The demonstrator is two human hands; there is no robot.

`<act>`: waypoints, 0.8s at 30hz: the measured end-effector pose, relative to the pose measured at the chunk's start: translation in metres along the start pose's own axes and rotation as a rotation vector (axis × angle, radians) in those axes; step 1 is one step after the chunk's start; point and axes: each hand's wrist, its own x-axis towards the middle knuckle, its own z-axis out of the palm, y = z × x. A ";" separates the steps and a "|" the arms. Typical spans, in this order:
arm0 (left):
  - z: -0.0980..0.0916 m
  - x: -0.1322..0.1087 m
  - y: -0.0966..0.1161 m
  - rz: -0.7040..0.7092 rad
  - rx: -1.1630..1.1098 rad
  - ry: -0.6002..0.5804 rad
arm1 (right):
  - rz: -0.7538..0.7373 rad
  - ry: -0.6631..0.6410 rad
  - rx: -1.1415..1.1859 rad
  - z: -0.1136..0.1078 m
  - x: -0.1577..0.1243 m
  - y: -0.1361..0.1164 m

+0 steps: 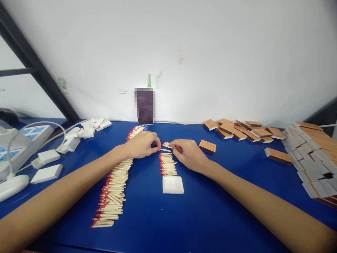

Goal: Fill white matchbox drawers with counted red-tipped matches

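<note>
Blue bench [200,218]: left hand [142,144] and right hand [188,154], each grip pinched on matches [165,144]; a nudge could scatter the short row [167,165].

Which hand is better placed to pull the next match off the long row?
Left, probably. The left hand rests right over the long row of matches; the right hand sits beyond the short match row, farther away.

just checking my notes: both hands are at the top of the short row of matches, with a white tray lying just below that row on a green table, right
Not quite: the table is blue, not green. The head view shows both the left hand and the right hand at the top of the short row of matches, with the white tray just below it.
</note>
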 end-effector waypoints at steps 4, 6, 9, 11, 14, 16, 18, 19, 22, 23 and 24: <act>-0.006 -0.001 0.007 0.010 -0.070 -0.079 | 0.030 0.021 -0.006 0.002 0.001 0.001; -0.010 -0.002 0.009 0.012 -0.096 -0.107 | 0.036 0.016 -0.012 0.001 0.002 0.001; -0.013 -0.001 0.006 0.009 -0.121 -0.087 | 0.039 0.005 -0.023 0.000 0.003 0.001; -0.011 0.002 0.001 -0.011 -0.123 -0.038 | 0.040 0.001 -0.029 0.000 0.003 0.000; -0.006 0.008 -0.004 -0.034 -0.084 0.007 | 0.044 0.003 -0.033 0.000 0.003 0.000; -0.001 0.012 -0.004 -0.026 -0.042 0.011 | 0.050 0.007 -0.034 0.001 0.003 0.001; 0.003 0.014 -0.003 -0.012 -0.008 0.021 | 0.056 0.013 -0.034 0.002 0.003 0.002; 0.004 0.015 -0.003 -0.008 0.001 0.030 | 0.059 0.015 -0.034 0.002 0.003 0.002; 0.006 0.015 -0.002 -0.014 -0.001 0.047 | 0.068 0.021 -0.039 0.002 0.003 0.002; 0.006 0.015 -0.002 -0.019 -0.006 0.051 | 0.069 0.022 -0.042 0.002 0.003 0.002; 0.005 0.015 -0.003 -0.023 -0.009 0.053 | 0.069 0.022 -0.045 0.002 0.003 0.002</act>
